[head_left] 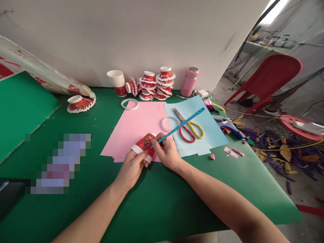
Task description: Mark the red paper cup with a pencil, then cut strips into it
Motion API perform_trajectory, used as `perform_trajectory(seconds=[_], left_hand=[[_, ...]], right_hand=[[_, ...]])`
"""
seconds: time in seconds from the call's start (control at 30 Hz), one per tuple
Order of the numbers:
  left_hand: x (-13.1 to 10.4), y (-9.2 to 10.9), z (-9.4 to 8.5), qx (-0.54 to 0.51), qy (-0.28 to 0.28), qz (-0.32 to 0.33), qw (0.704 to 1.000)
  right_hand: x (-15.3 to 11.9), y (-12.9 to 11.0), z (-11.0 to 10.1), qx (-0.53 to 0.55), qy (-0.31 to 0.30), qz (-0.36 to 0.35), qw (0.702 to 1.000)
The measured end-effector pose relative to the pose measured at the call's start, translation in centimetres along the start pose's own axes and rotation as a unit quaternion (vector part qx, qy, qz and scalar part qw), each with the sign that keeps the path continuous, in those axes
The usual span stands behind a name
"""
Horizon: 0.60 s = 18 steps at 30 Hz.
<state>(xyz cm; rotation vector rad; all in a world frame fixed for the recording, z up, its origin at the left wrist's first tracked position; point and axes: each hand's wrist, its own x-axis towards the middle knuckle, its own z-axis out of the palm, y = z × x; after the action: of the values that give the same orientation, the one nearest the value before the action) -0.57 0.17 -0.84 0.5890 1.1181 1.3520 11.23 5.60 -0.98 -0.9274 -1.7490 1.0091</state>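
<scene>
A red paper cup (144, 143) with a white rim lies tilted in my left hand (131, 169), whose thumb presses on its side. My right hand (167, 150) is closed round a long blue pencil (182, 122), its tip against the cup's red printed side. Pink paper sheets (141, 116) lie beneath the cup. To the right, scissors (188, 126) with red and yellow handles rest on light blue paper (215, 131). The pencil's upper part passes above them. A white ring (170, 124) lies near the pencil.
At the back stand stacked white paper cups (116, 81), several cut, fringed red cups (165, 84) and a pink bottle (189, 82). Another fringed cup (79, 103) sits left. A tape roll (130, 104) lies on the pink paper; a blue glue gun (233, 128) is at the right edge.
</scene>
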Motion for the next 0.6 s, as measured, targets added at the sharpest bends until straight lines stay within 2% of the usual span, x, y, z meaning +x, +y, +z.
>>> perform_trajectory(seconds=[0.3, 0.6], left_hand=[[-0.15, -0.01, -0.09, -0.002, 0.005, 0.001, 1.0], [-0.02, -0.08, -0.05, -0.003, -0.008, 0.001, 1.0]], right_hand=[[0.09, -0.22, 0.16, 0.008, -0.005, 0.018, 1.0], [0.05, -0.05, -0.01, 0.008, 0.005, -0.007, 1.0]])
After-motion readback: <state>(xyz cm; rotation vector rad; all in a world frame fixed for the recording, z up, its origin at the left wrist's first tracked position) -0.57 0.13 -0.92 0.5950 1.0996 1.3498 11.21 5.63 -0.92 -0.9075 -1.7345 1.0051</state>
